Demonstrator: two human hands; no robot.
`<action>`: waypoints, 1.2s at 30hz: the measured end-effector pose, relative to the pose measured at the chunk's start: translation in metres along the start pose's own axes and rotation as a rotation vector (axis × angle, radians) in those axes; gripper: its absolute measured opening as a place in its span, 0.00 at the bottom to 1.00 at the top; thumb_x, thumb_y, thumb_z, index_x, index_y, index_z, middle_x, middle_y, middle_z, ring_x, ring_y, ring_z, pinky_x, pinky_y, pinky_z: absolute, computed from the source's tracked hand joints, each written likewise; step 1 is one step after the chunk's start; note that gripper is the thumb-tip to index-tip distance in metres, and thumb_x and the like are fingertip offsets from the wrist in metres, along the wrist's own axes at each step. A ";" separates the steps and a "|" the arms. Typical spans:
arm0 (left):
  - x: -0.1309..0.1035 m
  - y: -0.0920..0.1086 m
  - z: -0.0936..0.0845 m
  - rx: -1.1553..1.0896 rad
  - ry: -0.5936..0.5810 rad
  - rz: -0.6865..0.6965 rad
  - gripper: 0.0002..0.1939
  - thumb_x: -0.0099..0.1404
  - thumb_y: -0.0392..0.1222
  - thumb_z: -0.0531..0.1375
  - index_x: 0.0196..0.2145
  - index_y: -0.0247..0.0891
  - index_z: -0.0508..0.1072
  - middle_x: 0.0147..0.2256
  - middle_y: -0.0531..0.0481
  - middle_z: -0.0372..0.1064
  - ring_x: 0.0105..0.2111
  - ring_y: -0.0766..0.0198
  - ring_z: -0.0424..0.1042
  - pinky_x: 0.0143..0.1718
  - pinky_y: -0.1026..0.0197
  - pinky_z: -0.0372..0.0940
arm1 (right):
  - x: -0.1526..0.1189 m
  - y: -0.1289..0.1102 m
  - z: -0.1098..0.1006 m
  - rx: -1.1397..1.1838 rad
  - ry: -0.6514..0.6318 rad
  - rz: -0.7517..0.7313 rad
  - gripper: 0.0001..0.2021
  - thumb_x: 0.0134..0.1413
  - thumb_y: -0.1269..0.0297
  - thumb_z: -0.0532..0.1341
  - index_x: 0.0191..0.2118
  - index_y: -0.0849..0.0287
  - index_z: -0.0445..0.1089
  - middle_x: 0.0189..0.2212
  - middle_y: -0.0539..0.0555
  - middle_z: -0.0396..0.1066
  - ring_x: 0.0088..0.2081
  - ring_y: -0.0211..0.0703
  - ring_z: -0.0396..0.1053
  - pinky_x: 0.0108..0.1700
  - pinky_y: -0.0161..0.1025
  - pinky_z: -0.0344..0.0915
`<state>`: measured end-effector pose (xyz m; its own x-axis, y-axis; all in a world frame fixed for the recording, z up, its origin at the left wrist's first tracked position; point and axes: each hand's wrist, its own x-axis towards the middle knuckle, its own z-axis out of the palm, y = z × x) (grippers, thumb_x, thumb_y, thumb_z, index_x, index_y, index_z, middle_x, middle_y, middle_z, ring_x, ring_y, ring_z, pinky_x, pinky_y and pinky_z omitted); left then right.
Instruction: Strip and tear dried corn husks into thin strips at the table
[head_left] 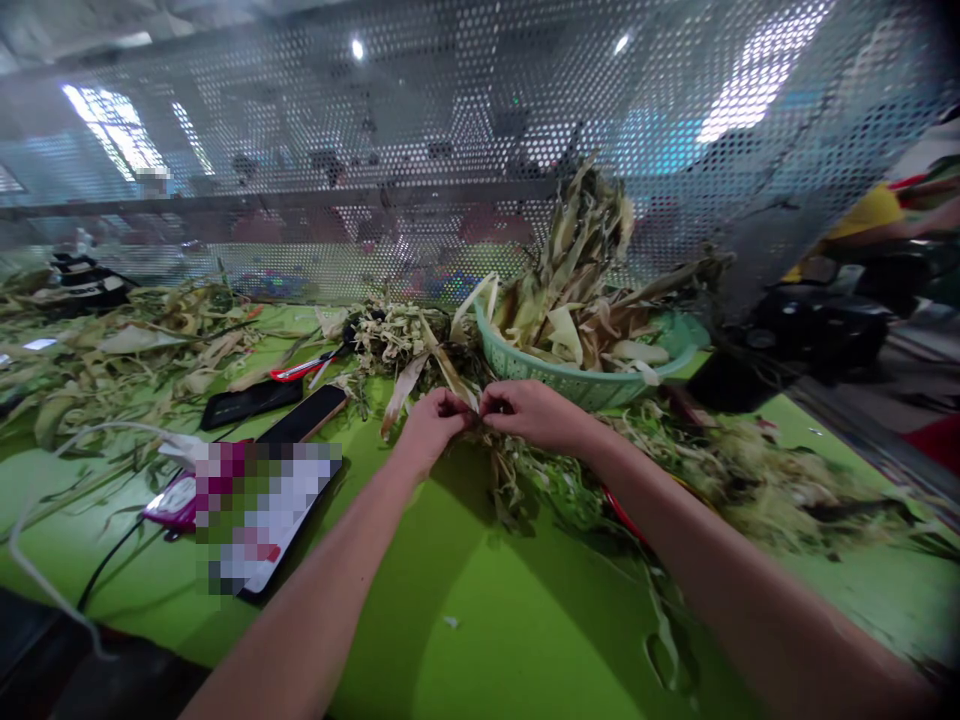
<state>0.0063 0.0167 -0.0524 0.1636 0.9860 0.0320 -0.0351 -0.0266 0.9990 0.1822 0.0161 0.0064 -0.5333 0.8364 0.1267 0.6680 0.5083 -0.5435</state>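
In the middle of the head view, my left hand [431, 430] and my right hand [534, 412] meet fingertip to fingertip. Both are closed in a pinch on a bundle of dried plant stalks [506, 488], whose loose ends hang below the fingers. Exactly what lies between the fingertips is too small to make out. Pale dried corn husks [409, 390] stick up just behind my left hand. Right behind my hands stands a green plastic basket [555, 378], heaped with corn husks [574, 260].
The green table [450, 640] backs onto a perforated metal screen [300, 230]. At left lie a red utility knife [304, 368], dark phones [304, 412], a partly blurred package [292, 540] and a white cable [30, 570]. Husks [150, 350] and silky fibres [765, 470] cover both sides.
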 end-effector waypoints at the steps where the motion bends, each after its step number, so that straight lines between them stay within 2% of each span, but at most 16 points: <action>1: 0.000 0.000 0.000 0.006 0.007 0.022 0.10 0.47 0.35 0.64 0.27 0.36 0.66 0.24 0.55 0.66 0.25 0.70 0.65 0.30 0.66 0.59 | 0.000 0.001 0.000 0.027 0.005 0.007 0.06 0.48 0.68 0.57 0.31 0.59 0.72 0.26 0.50 0.72 0.29 0.39 0.66 0.31 0.33 0.57; 7: 0.003 -0.003 -0.001 0.197 0.022 0.154 0.07 0.48 0.32 0.62 0.27 0.36 0.68 0.25 0.54 0.67 0.27 0.69 0.65 0.31 0.66 0.59 | 0.002 0.007 0.009 0.103 0.098 0.056 0.08 0.48 0.68 0.59 0.36 0.59 0.72 0.29 0.50 0.73 0.31 0.40 0.68 0.34 0.33 0.59; 11: 0.000 0.000 0.002 0.307 0.024 0.213 0.07 0.49 0.29 0.60 0.28 0.36 0.68 0.26 0.54 0.68 0.28 0.68 0.66 0.32 0.65 0.61 | 0.003 0.007 0.014 -0.001 0.135 0.074 0.07 0.46 0.71 0.59 0.33 0.59 0.72 0.29 0.51 0.74 0.32 0.40 0.69 0.34 0.32 0.59; 17: -0.004 0.003 0.006 0.468 0.098 0.281 0.08 0.50 0.28 0.58 0.29 0.36 0.69 0.27 0.54 0.70 0.28 0.67 0.67 0.33 0.64 0.62 | 0.001 0.002 0.019 -0.158 0.159 0.109 0.07 0.47 0.71 0.57 0.31 0.58 0.72 0.26 0.51 0.73 0.28 0.39 0.68 0.30 0.31 0.55; 23: -0.009 0.005 0.012 0.660 0.168 0.333 0.10 0.53 0.28 0.58 0.33 0.38 0.73 0.30 0.52 0.73 0.30 0.65 0.69 0.35 0.63 0.62 | 0.003 0.002 0.021 -0.138 0.160 0.124 0.05 0.44 0.71 0.57 0.29 0.59 0.70 0.24 0.50 0.71 0.27 0.38 0.66 0.29 0.31 0.54; 32: -0.008 0.005 0.013 0.628 0.163 0.383 0.10 0.56 0.27 0.56 0.31 0.37 0.74 0.32 0.50 0.74 0.32 0.64 0.70 0.37 0.63 0.62 | 0.006 0.013 0.017 0.086 0.153 0.104 0.05 0.45 0.70 0.59 0.30 0.60 0.71 0.23 0.48 0.71 0.26 0.37 0.66 0.30 0.31 0.57; 36: -0.005 0.000 0.010 0.590 0.165 0.354 0.10 0.55 0.27 0.56 0.32 0.37 0.73 0.30 0.51 0.73 0.31 0.66 0.70 0.36 0.64 0.63 | 0.007 0.017 0.021 0.096 0.177 0.128 0.08 0.43 0.72 0.59 0.32 0.60 0.72 0.24 0.49 0.72 0.27 0.37 0.67 0.31 0.31 0.58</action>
<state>0.0153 0.0097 -0.0520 0.0881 0.9126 0.3993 0.4894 -0.3888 0.7806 0.1790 0.0261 -0.0193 -0.3428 0.9198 0.1908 0.6673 0.3814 -0.6397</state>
